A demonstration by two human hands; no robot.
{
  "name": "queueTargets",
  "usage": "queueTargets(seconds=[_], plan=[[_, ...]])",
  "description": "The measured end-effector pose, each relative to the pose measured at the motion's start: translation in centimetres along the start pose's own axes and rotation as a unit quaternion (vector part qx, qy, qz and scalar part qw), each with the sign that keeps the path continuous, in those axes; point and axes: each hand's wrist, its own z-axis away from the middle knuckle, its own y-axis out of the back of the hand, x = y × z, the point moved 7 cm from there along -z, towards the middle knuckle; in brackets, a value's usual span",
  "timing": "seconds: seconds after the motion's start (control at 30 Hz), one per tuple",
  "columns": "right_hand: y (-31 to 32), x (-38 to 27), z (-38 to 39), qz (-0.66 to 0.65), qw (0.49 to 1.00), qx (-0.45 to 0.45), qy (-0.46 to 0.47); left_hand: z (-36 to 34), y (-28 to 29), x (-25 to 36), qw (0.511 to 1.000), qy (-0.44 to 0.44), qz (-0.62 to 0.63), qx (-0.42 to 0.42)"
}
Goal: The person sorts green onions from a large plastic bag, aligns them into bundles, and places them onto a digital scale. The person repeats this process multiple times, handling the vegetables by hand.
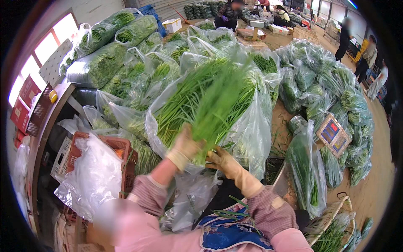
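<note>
Yellowish work gloves cover both my hands. My left hand (187, 145) is wrapped round the lower part of a bunch of long green chives (216, 105), whose tips are smeared by motion. My right hand (224, 161) closes at the bottom of the same bunch, fingers bent against the stem ends. Directly beyond my hands, a large clear plastic bag (256, 134) gapes wide. More loose chives (178, 103) fill it, lying with their stems toward me. The held bunch hangs over this bag's opening; whether it touches the chives inside cannot be told.
Filled bags of greens (98, 65) pile up at far left; another heap (319, 84) stands right. A scale display (333, 134) leans there. Left of me, a red-brown crate (128, 168) carries empty plastic bags (98, 168). A basket of chives (331, 235) sits lower right. Several people are farther back.
</note>
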Motion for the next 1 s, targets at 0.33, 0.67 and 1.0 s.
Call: queueTargets(seconds=[0.33,0.67,1.0], plan=[[5.5,-0.2,1.2,-0.125,0.973,0.191,-0.029,7.9,-3.4,0.9,0.893,-0.27,-0.359,0.041],[7.0,-1.7,-0.1,0.149,0.968,0.202,0.009,1.7,-4.7,-10.9,0.889,0.109,-0.405,-0.183],[12.7,-13.3,9.6,0.122,0.941,0.301,0.09,-0.4,1.9,-7.3,0.958,0.273,0.03,-0.085]])
